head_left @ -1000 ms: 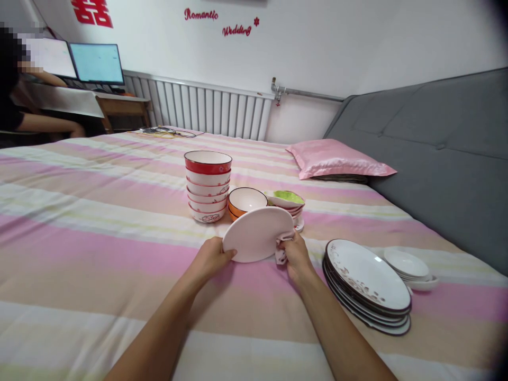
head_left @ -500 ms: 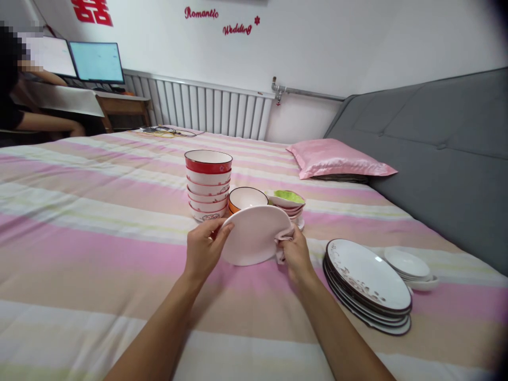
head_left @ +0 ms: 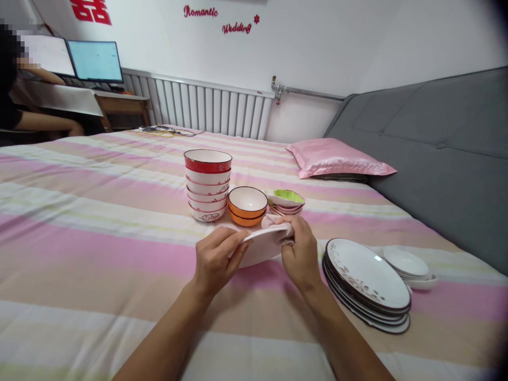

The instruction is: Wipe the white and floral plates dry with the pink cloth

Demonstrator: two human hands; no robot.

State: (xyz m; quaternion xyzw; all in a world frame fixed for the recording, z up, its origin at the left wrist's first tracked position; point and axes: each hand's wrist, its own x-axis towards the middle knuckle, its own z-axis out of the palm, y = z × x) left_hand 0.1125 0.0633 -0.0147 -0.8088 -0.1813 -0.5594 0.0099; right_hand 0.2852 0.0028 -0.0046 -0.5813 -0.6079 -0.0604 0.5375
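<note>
White plate, tilted, sits between the two grips, over the bed. Left hand: thumb and fingers pinched on its left edge. Right hand: closed round a pink cloth at the right edge. I see orange bowls just beyond, stacked plates rightward.

Plate: wht. Cloth: pale pnk. Small bowls: orng ext., wht int. Plate stack: wht, dk rims, brn floral on top. Bedspread: pnk/beige/wht stripes.
</note>
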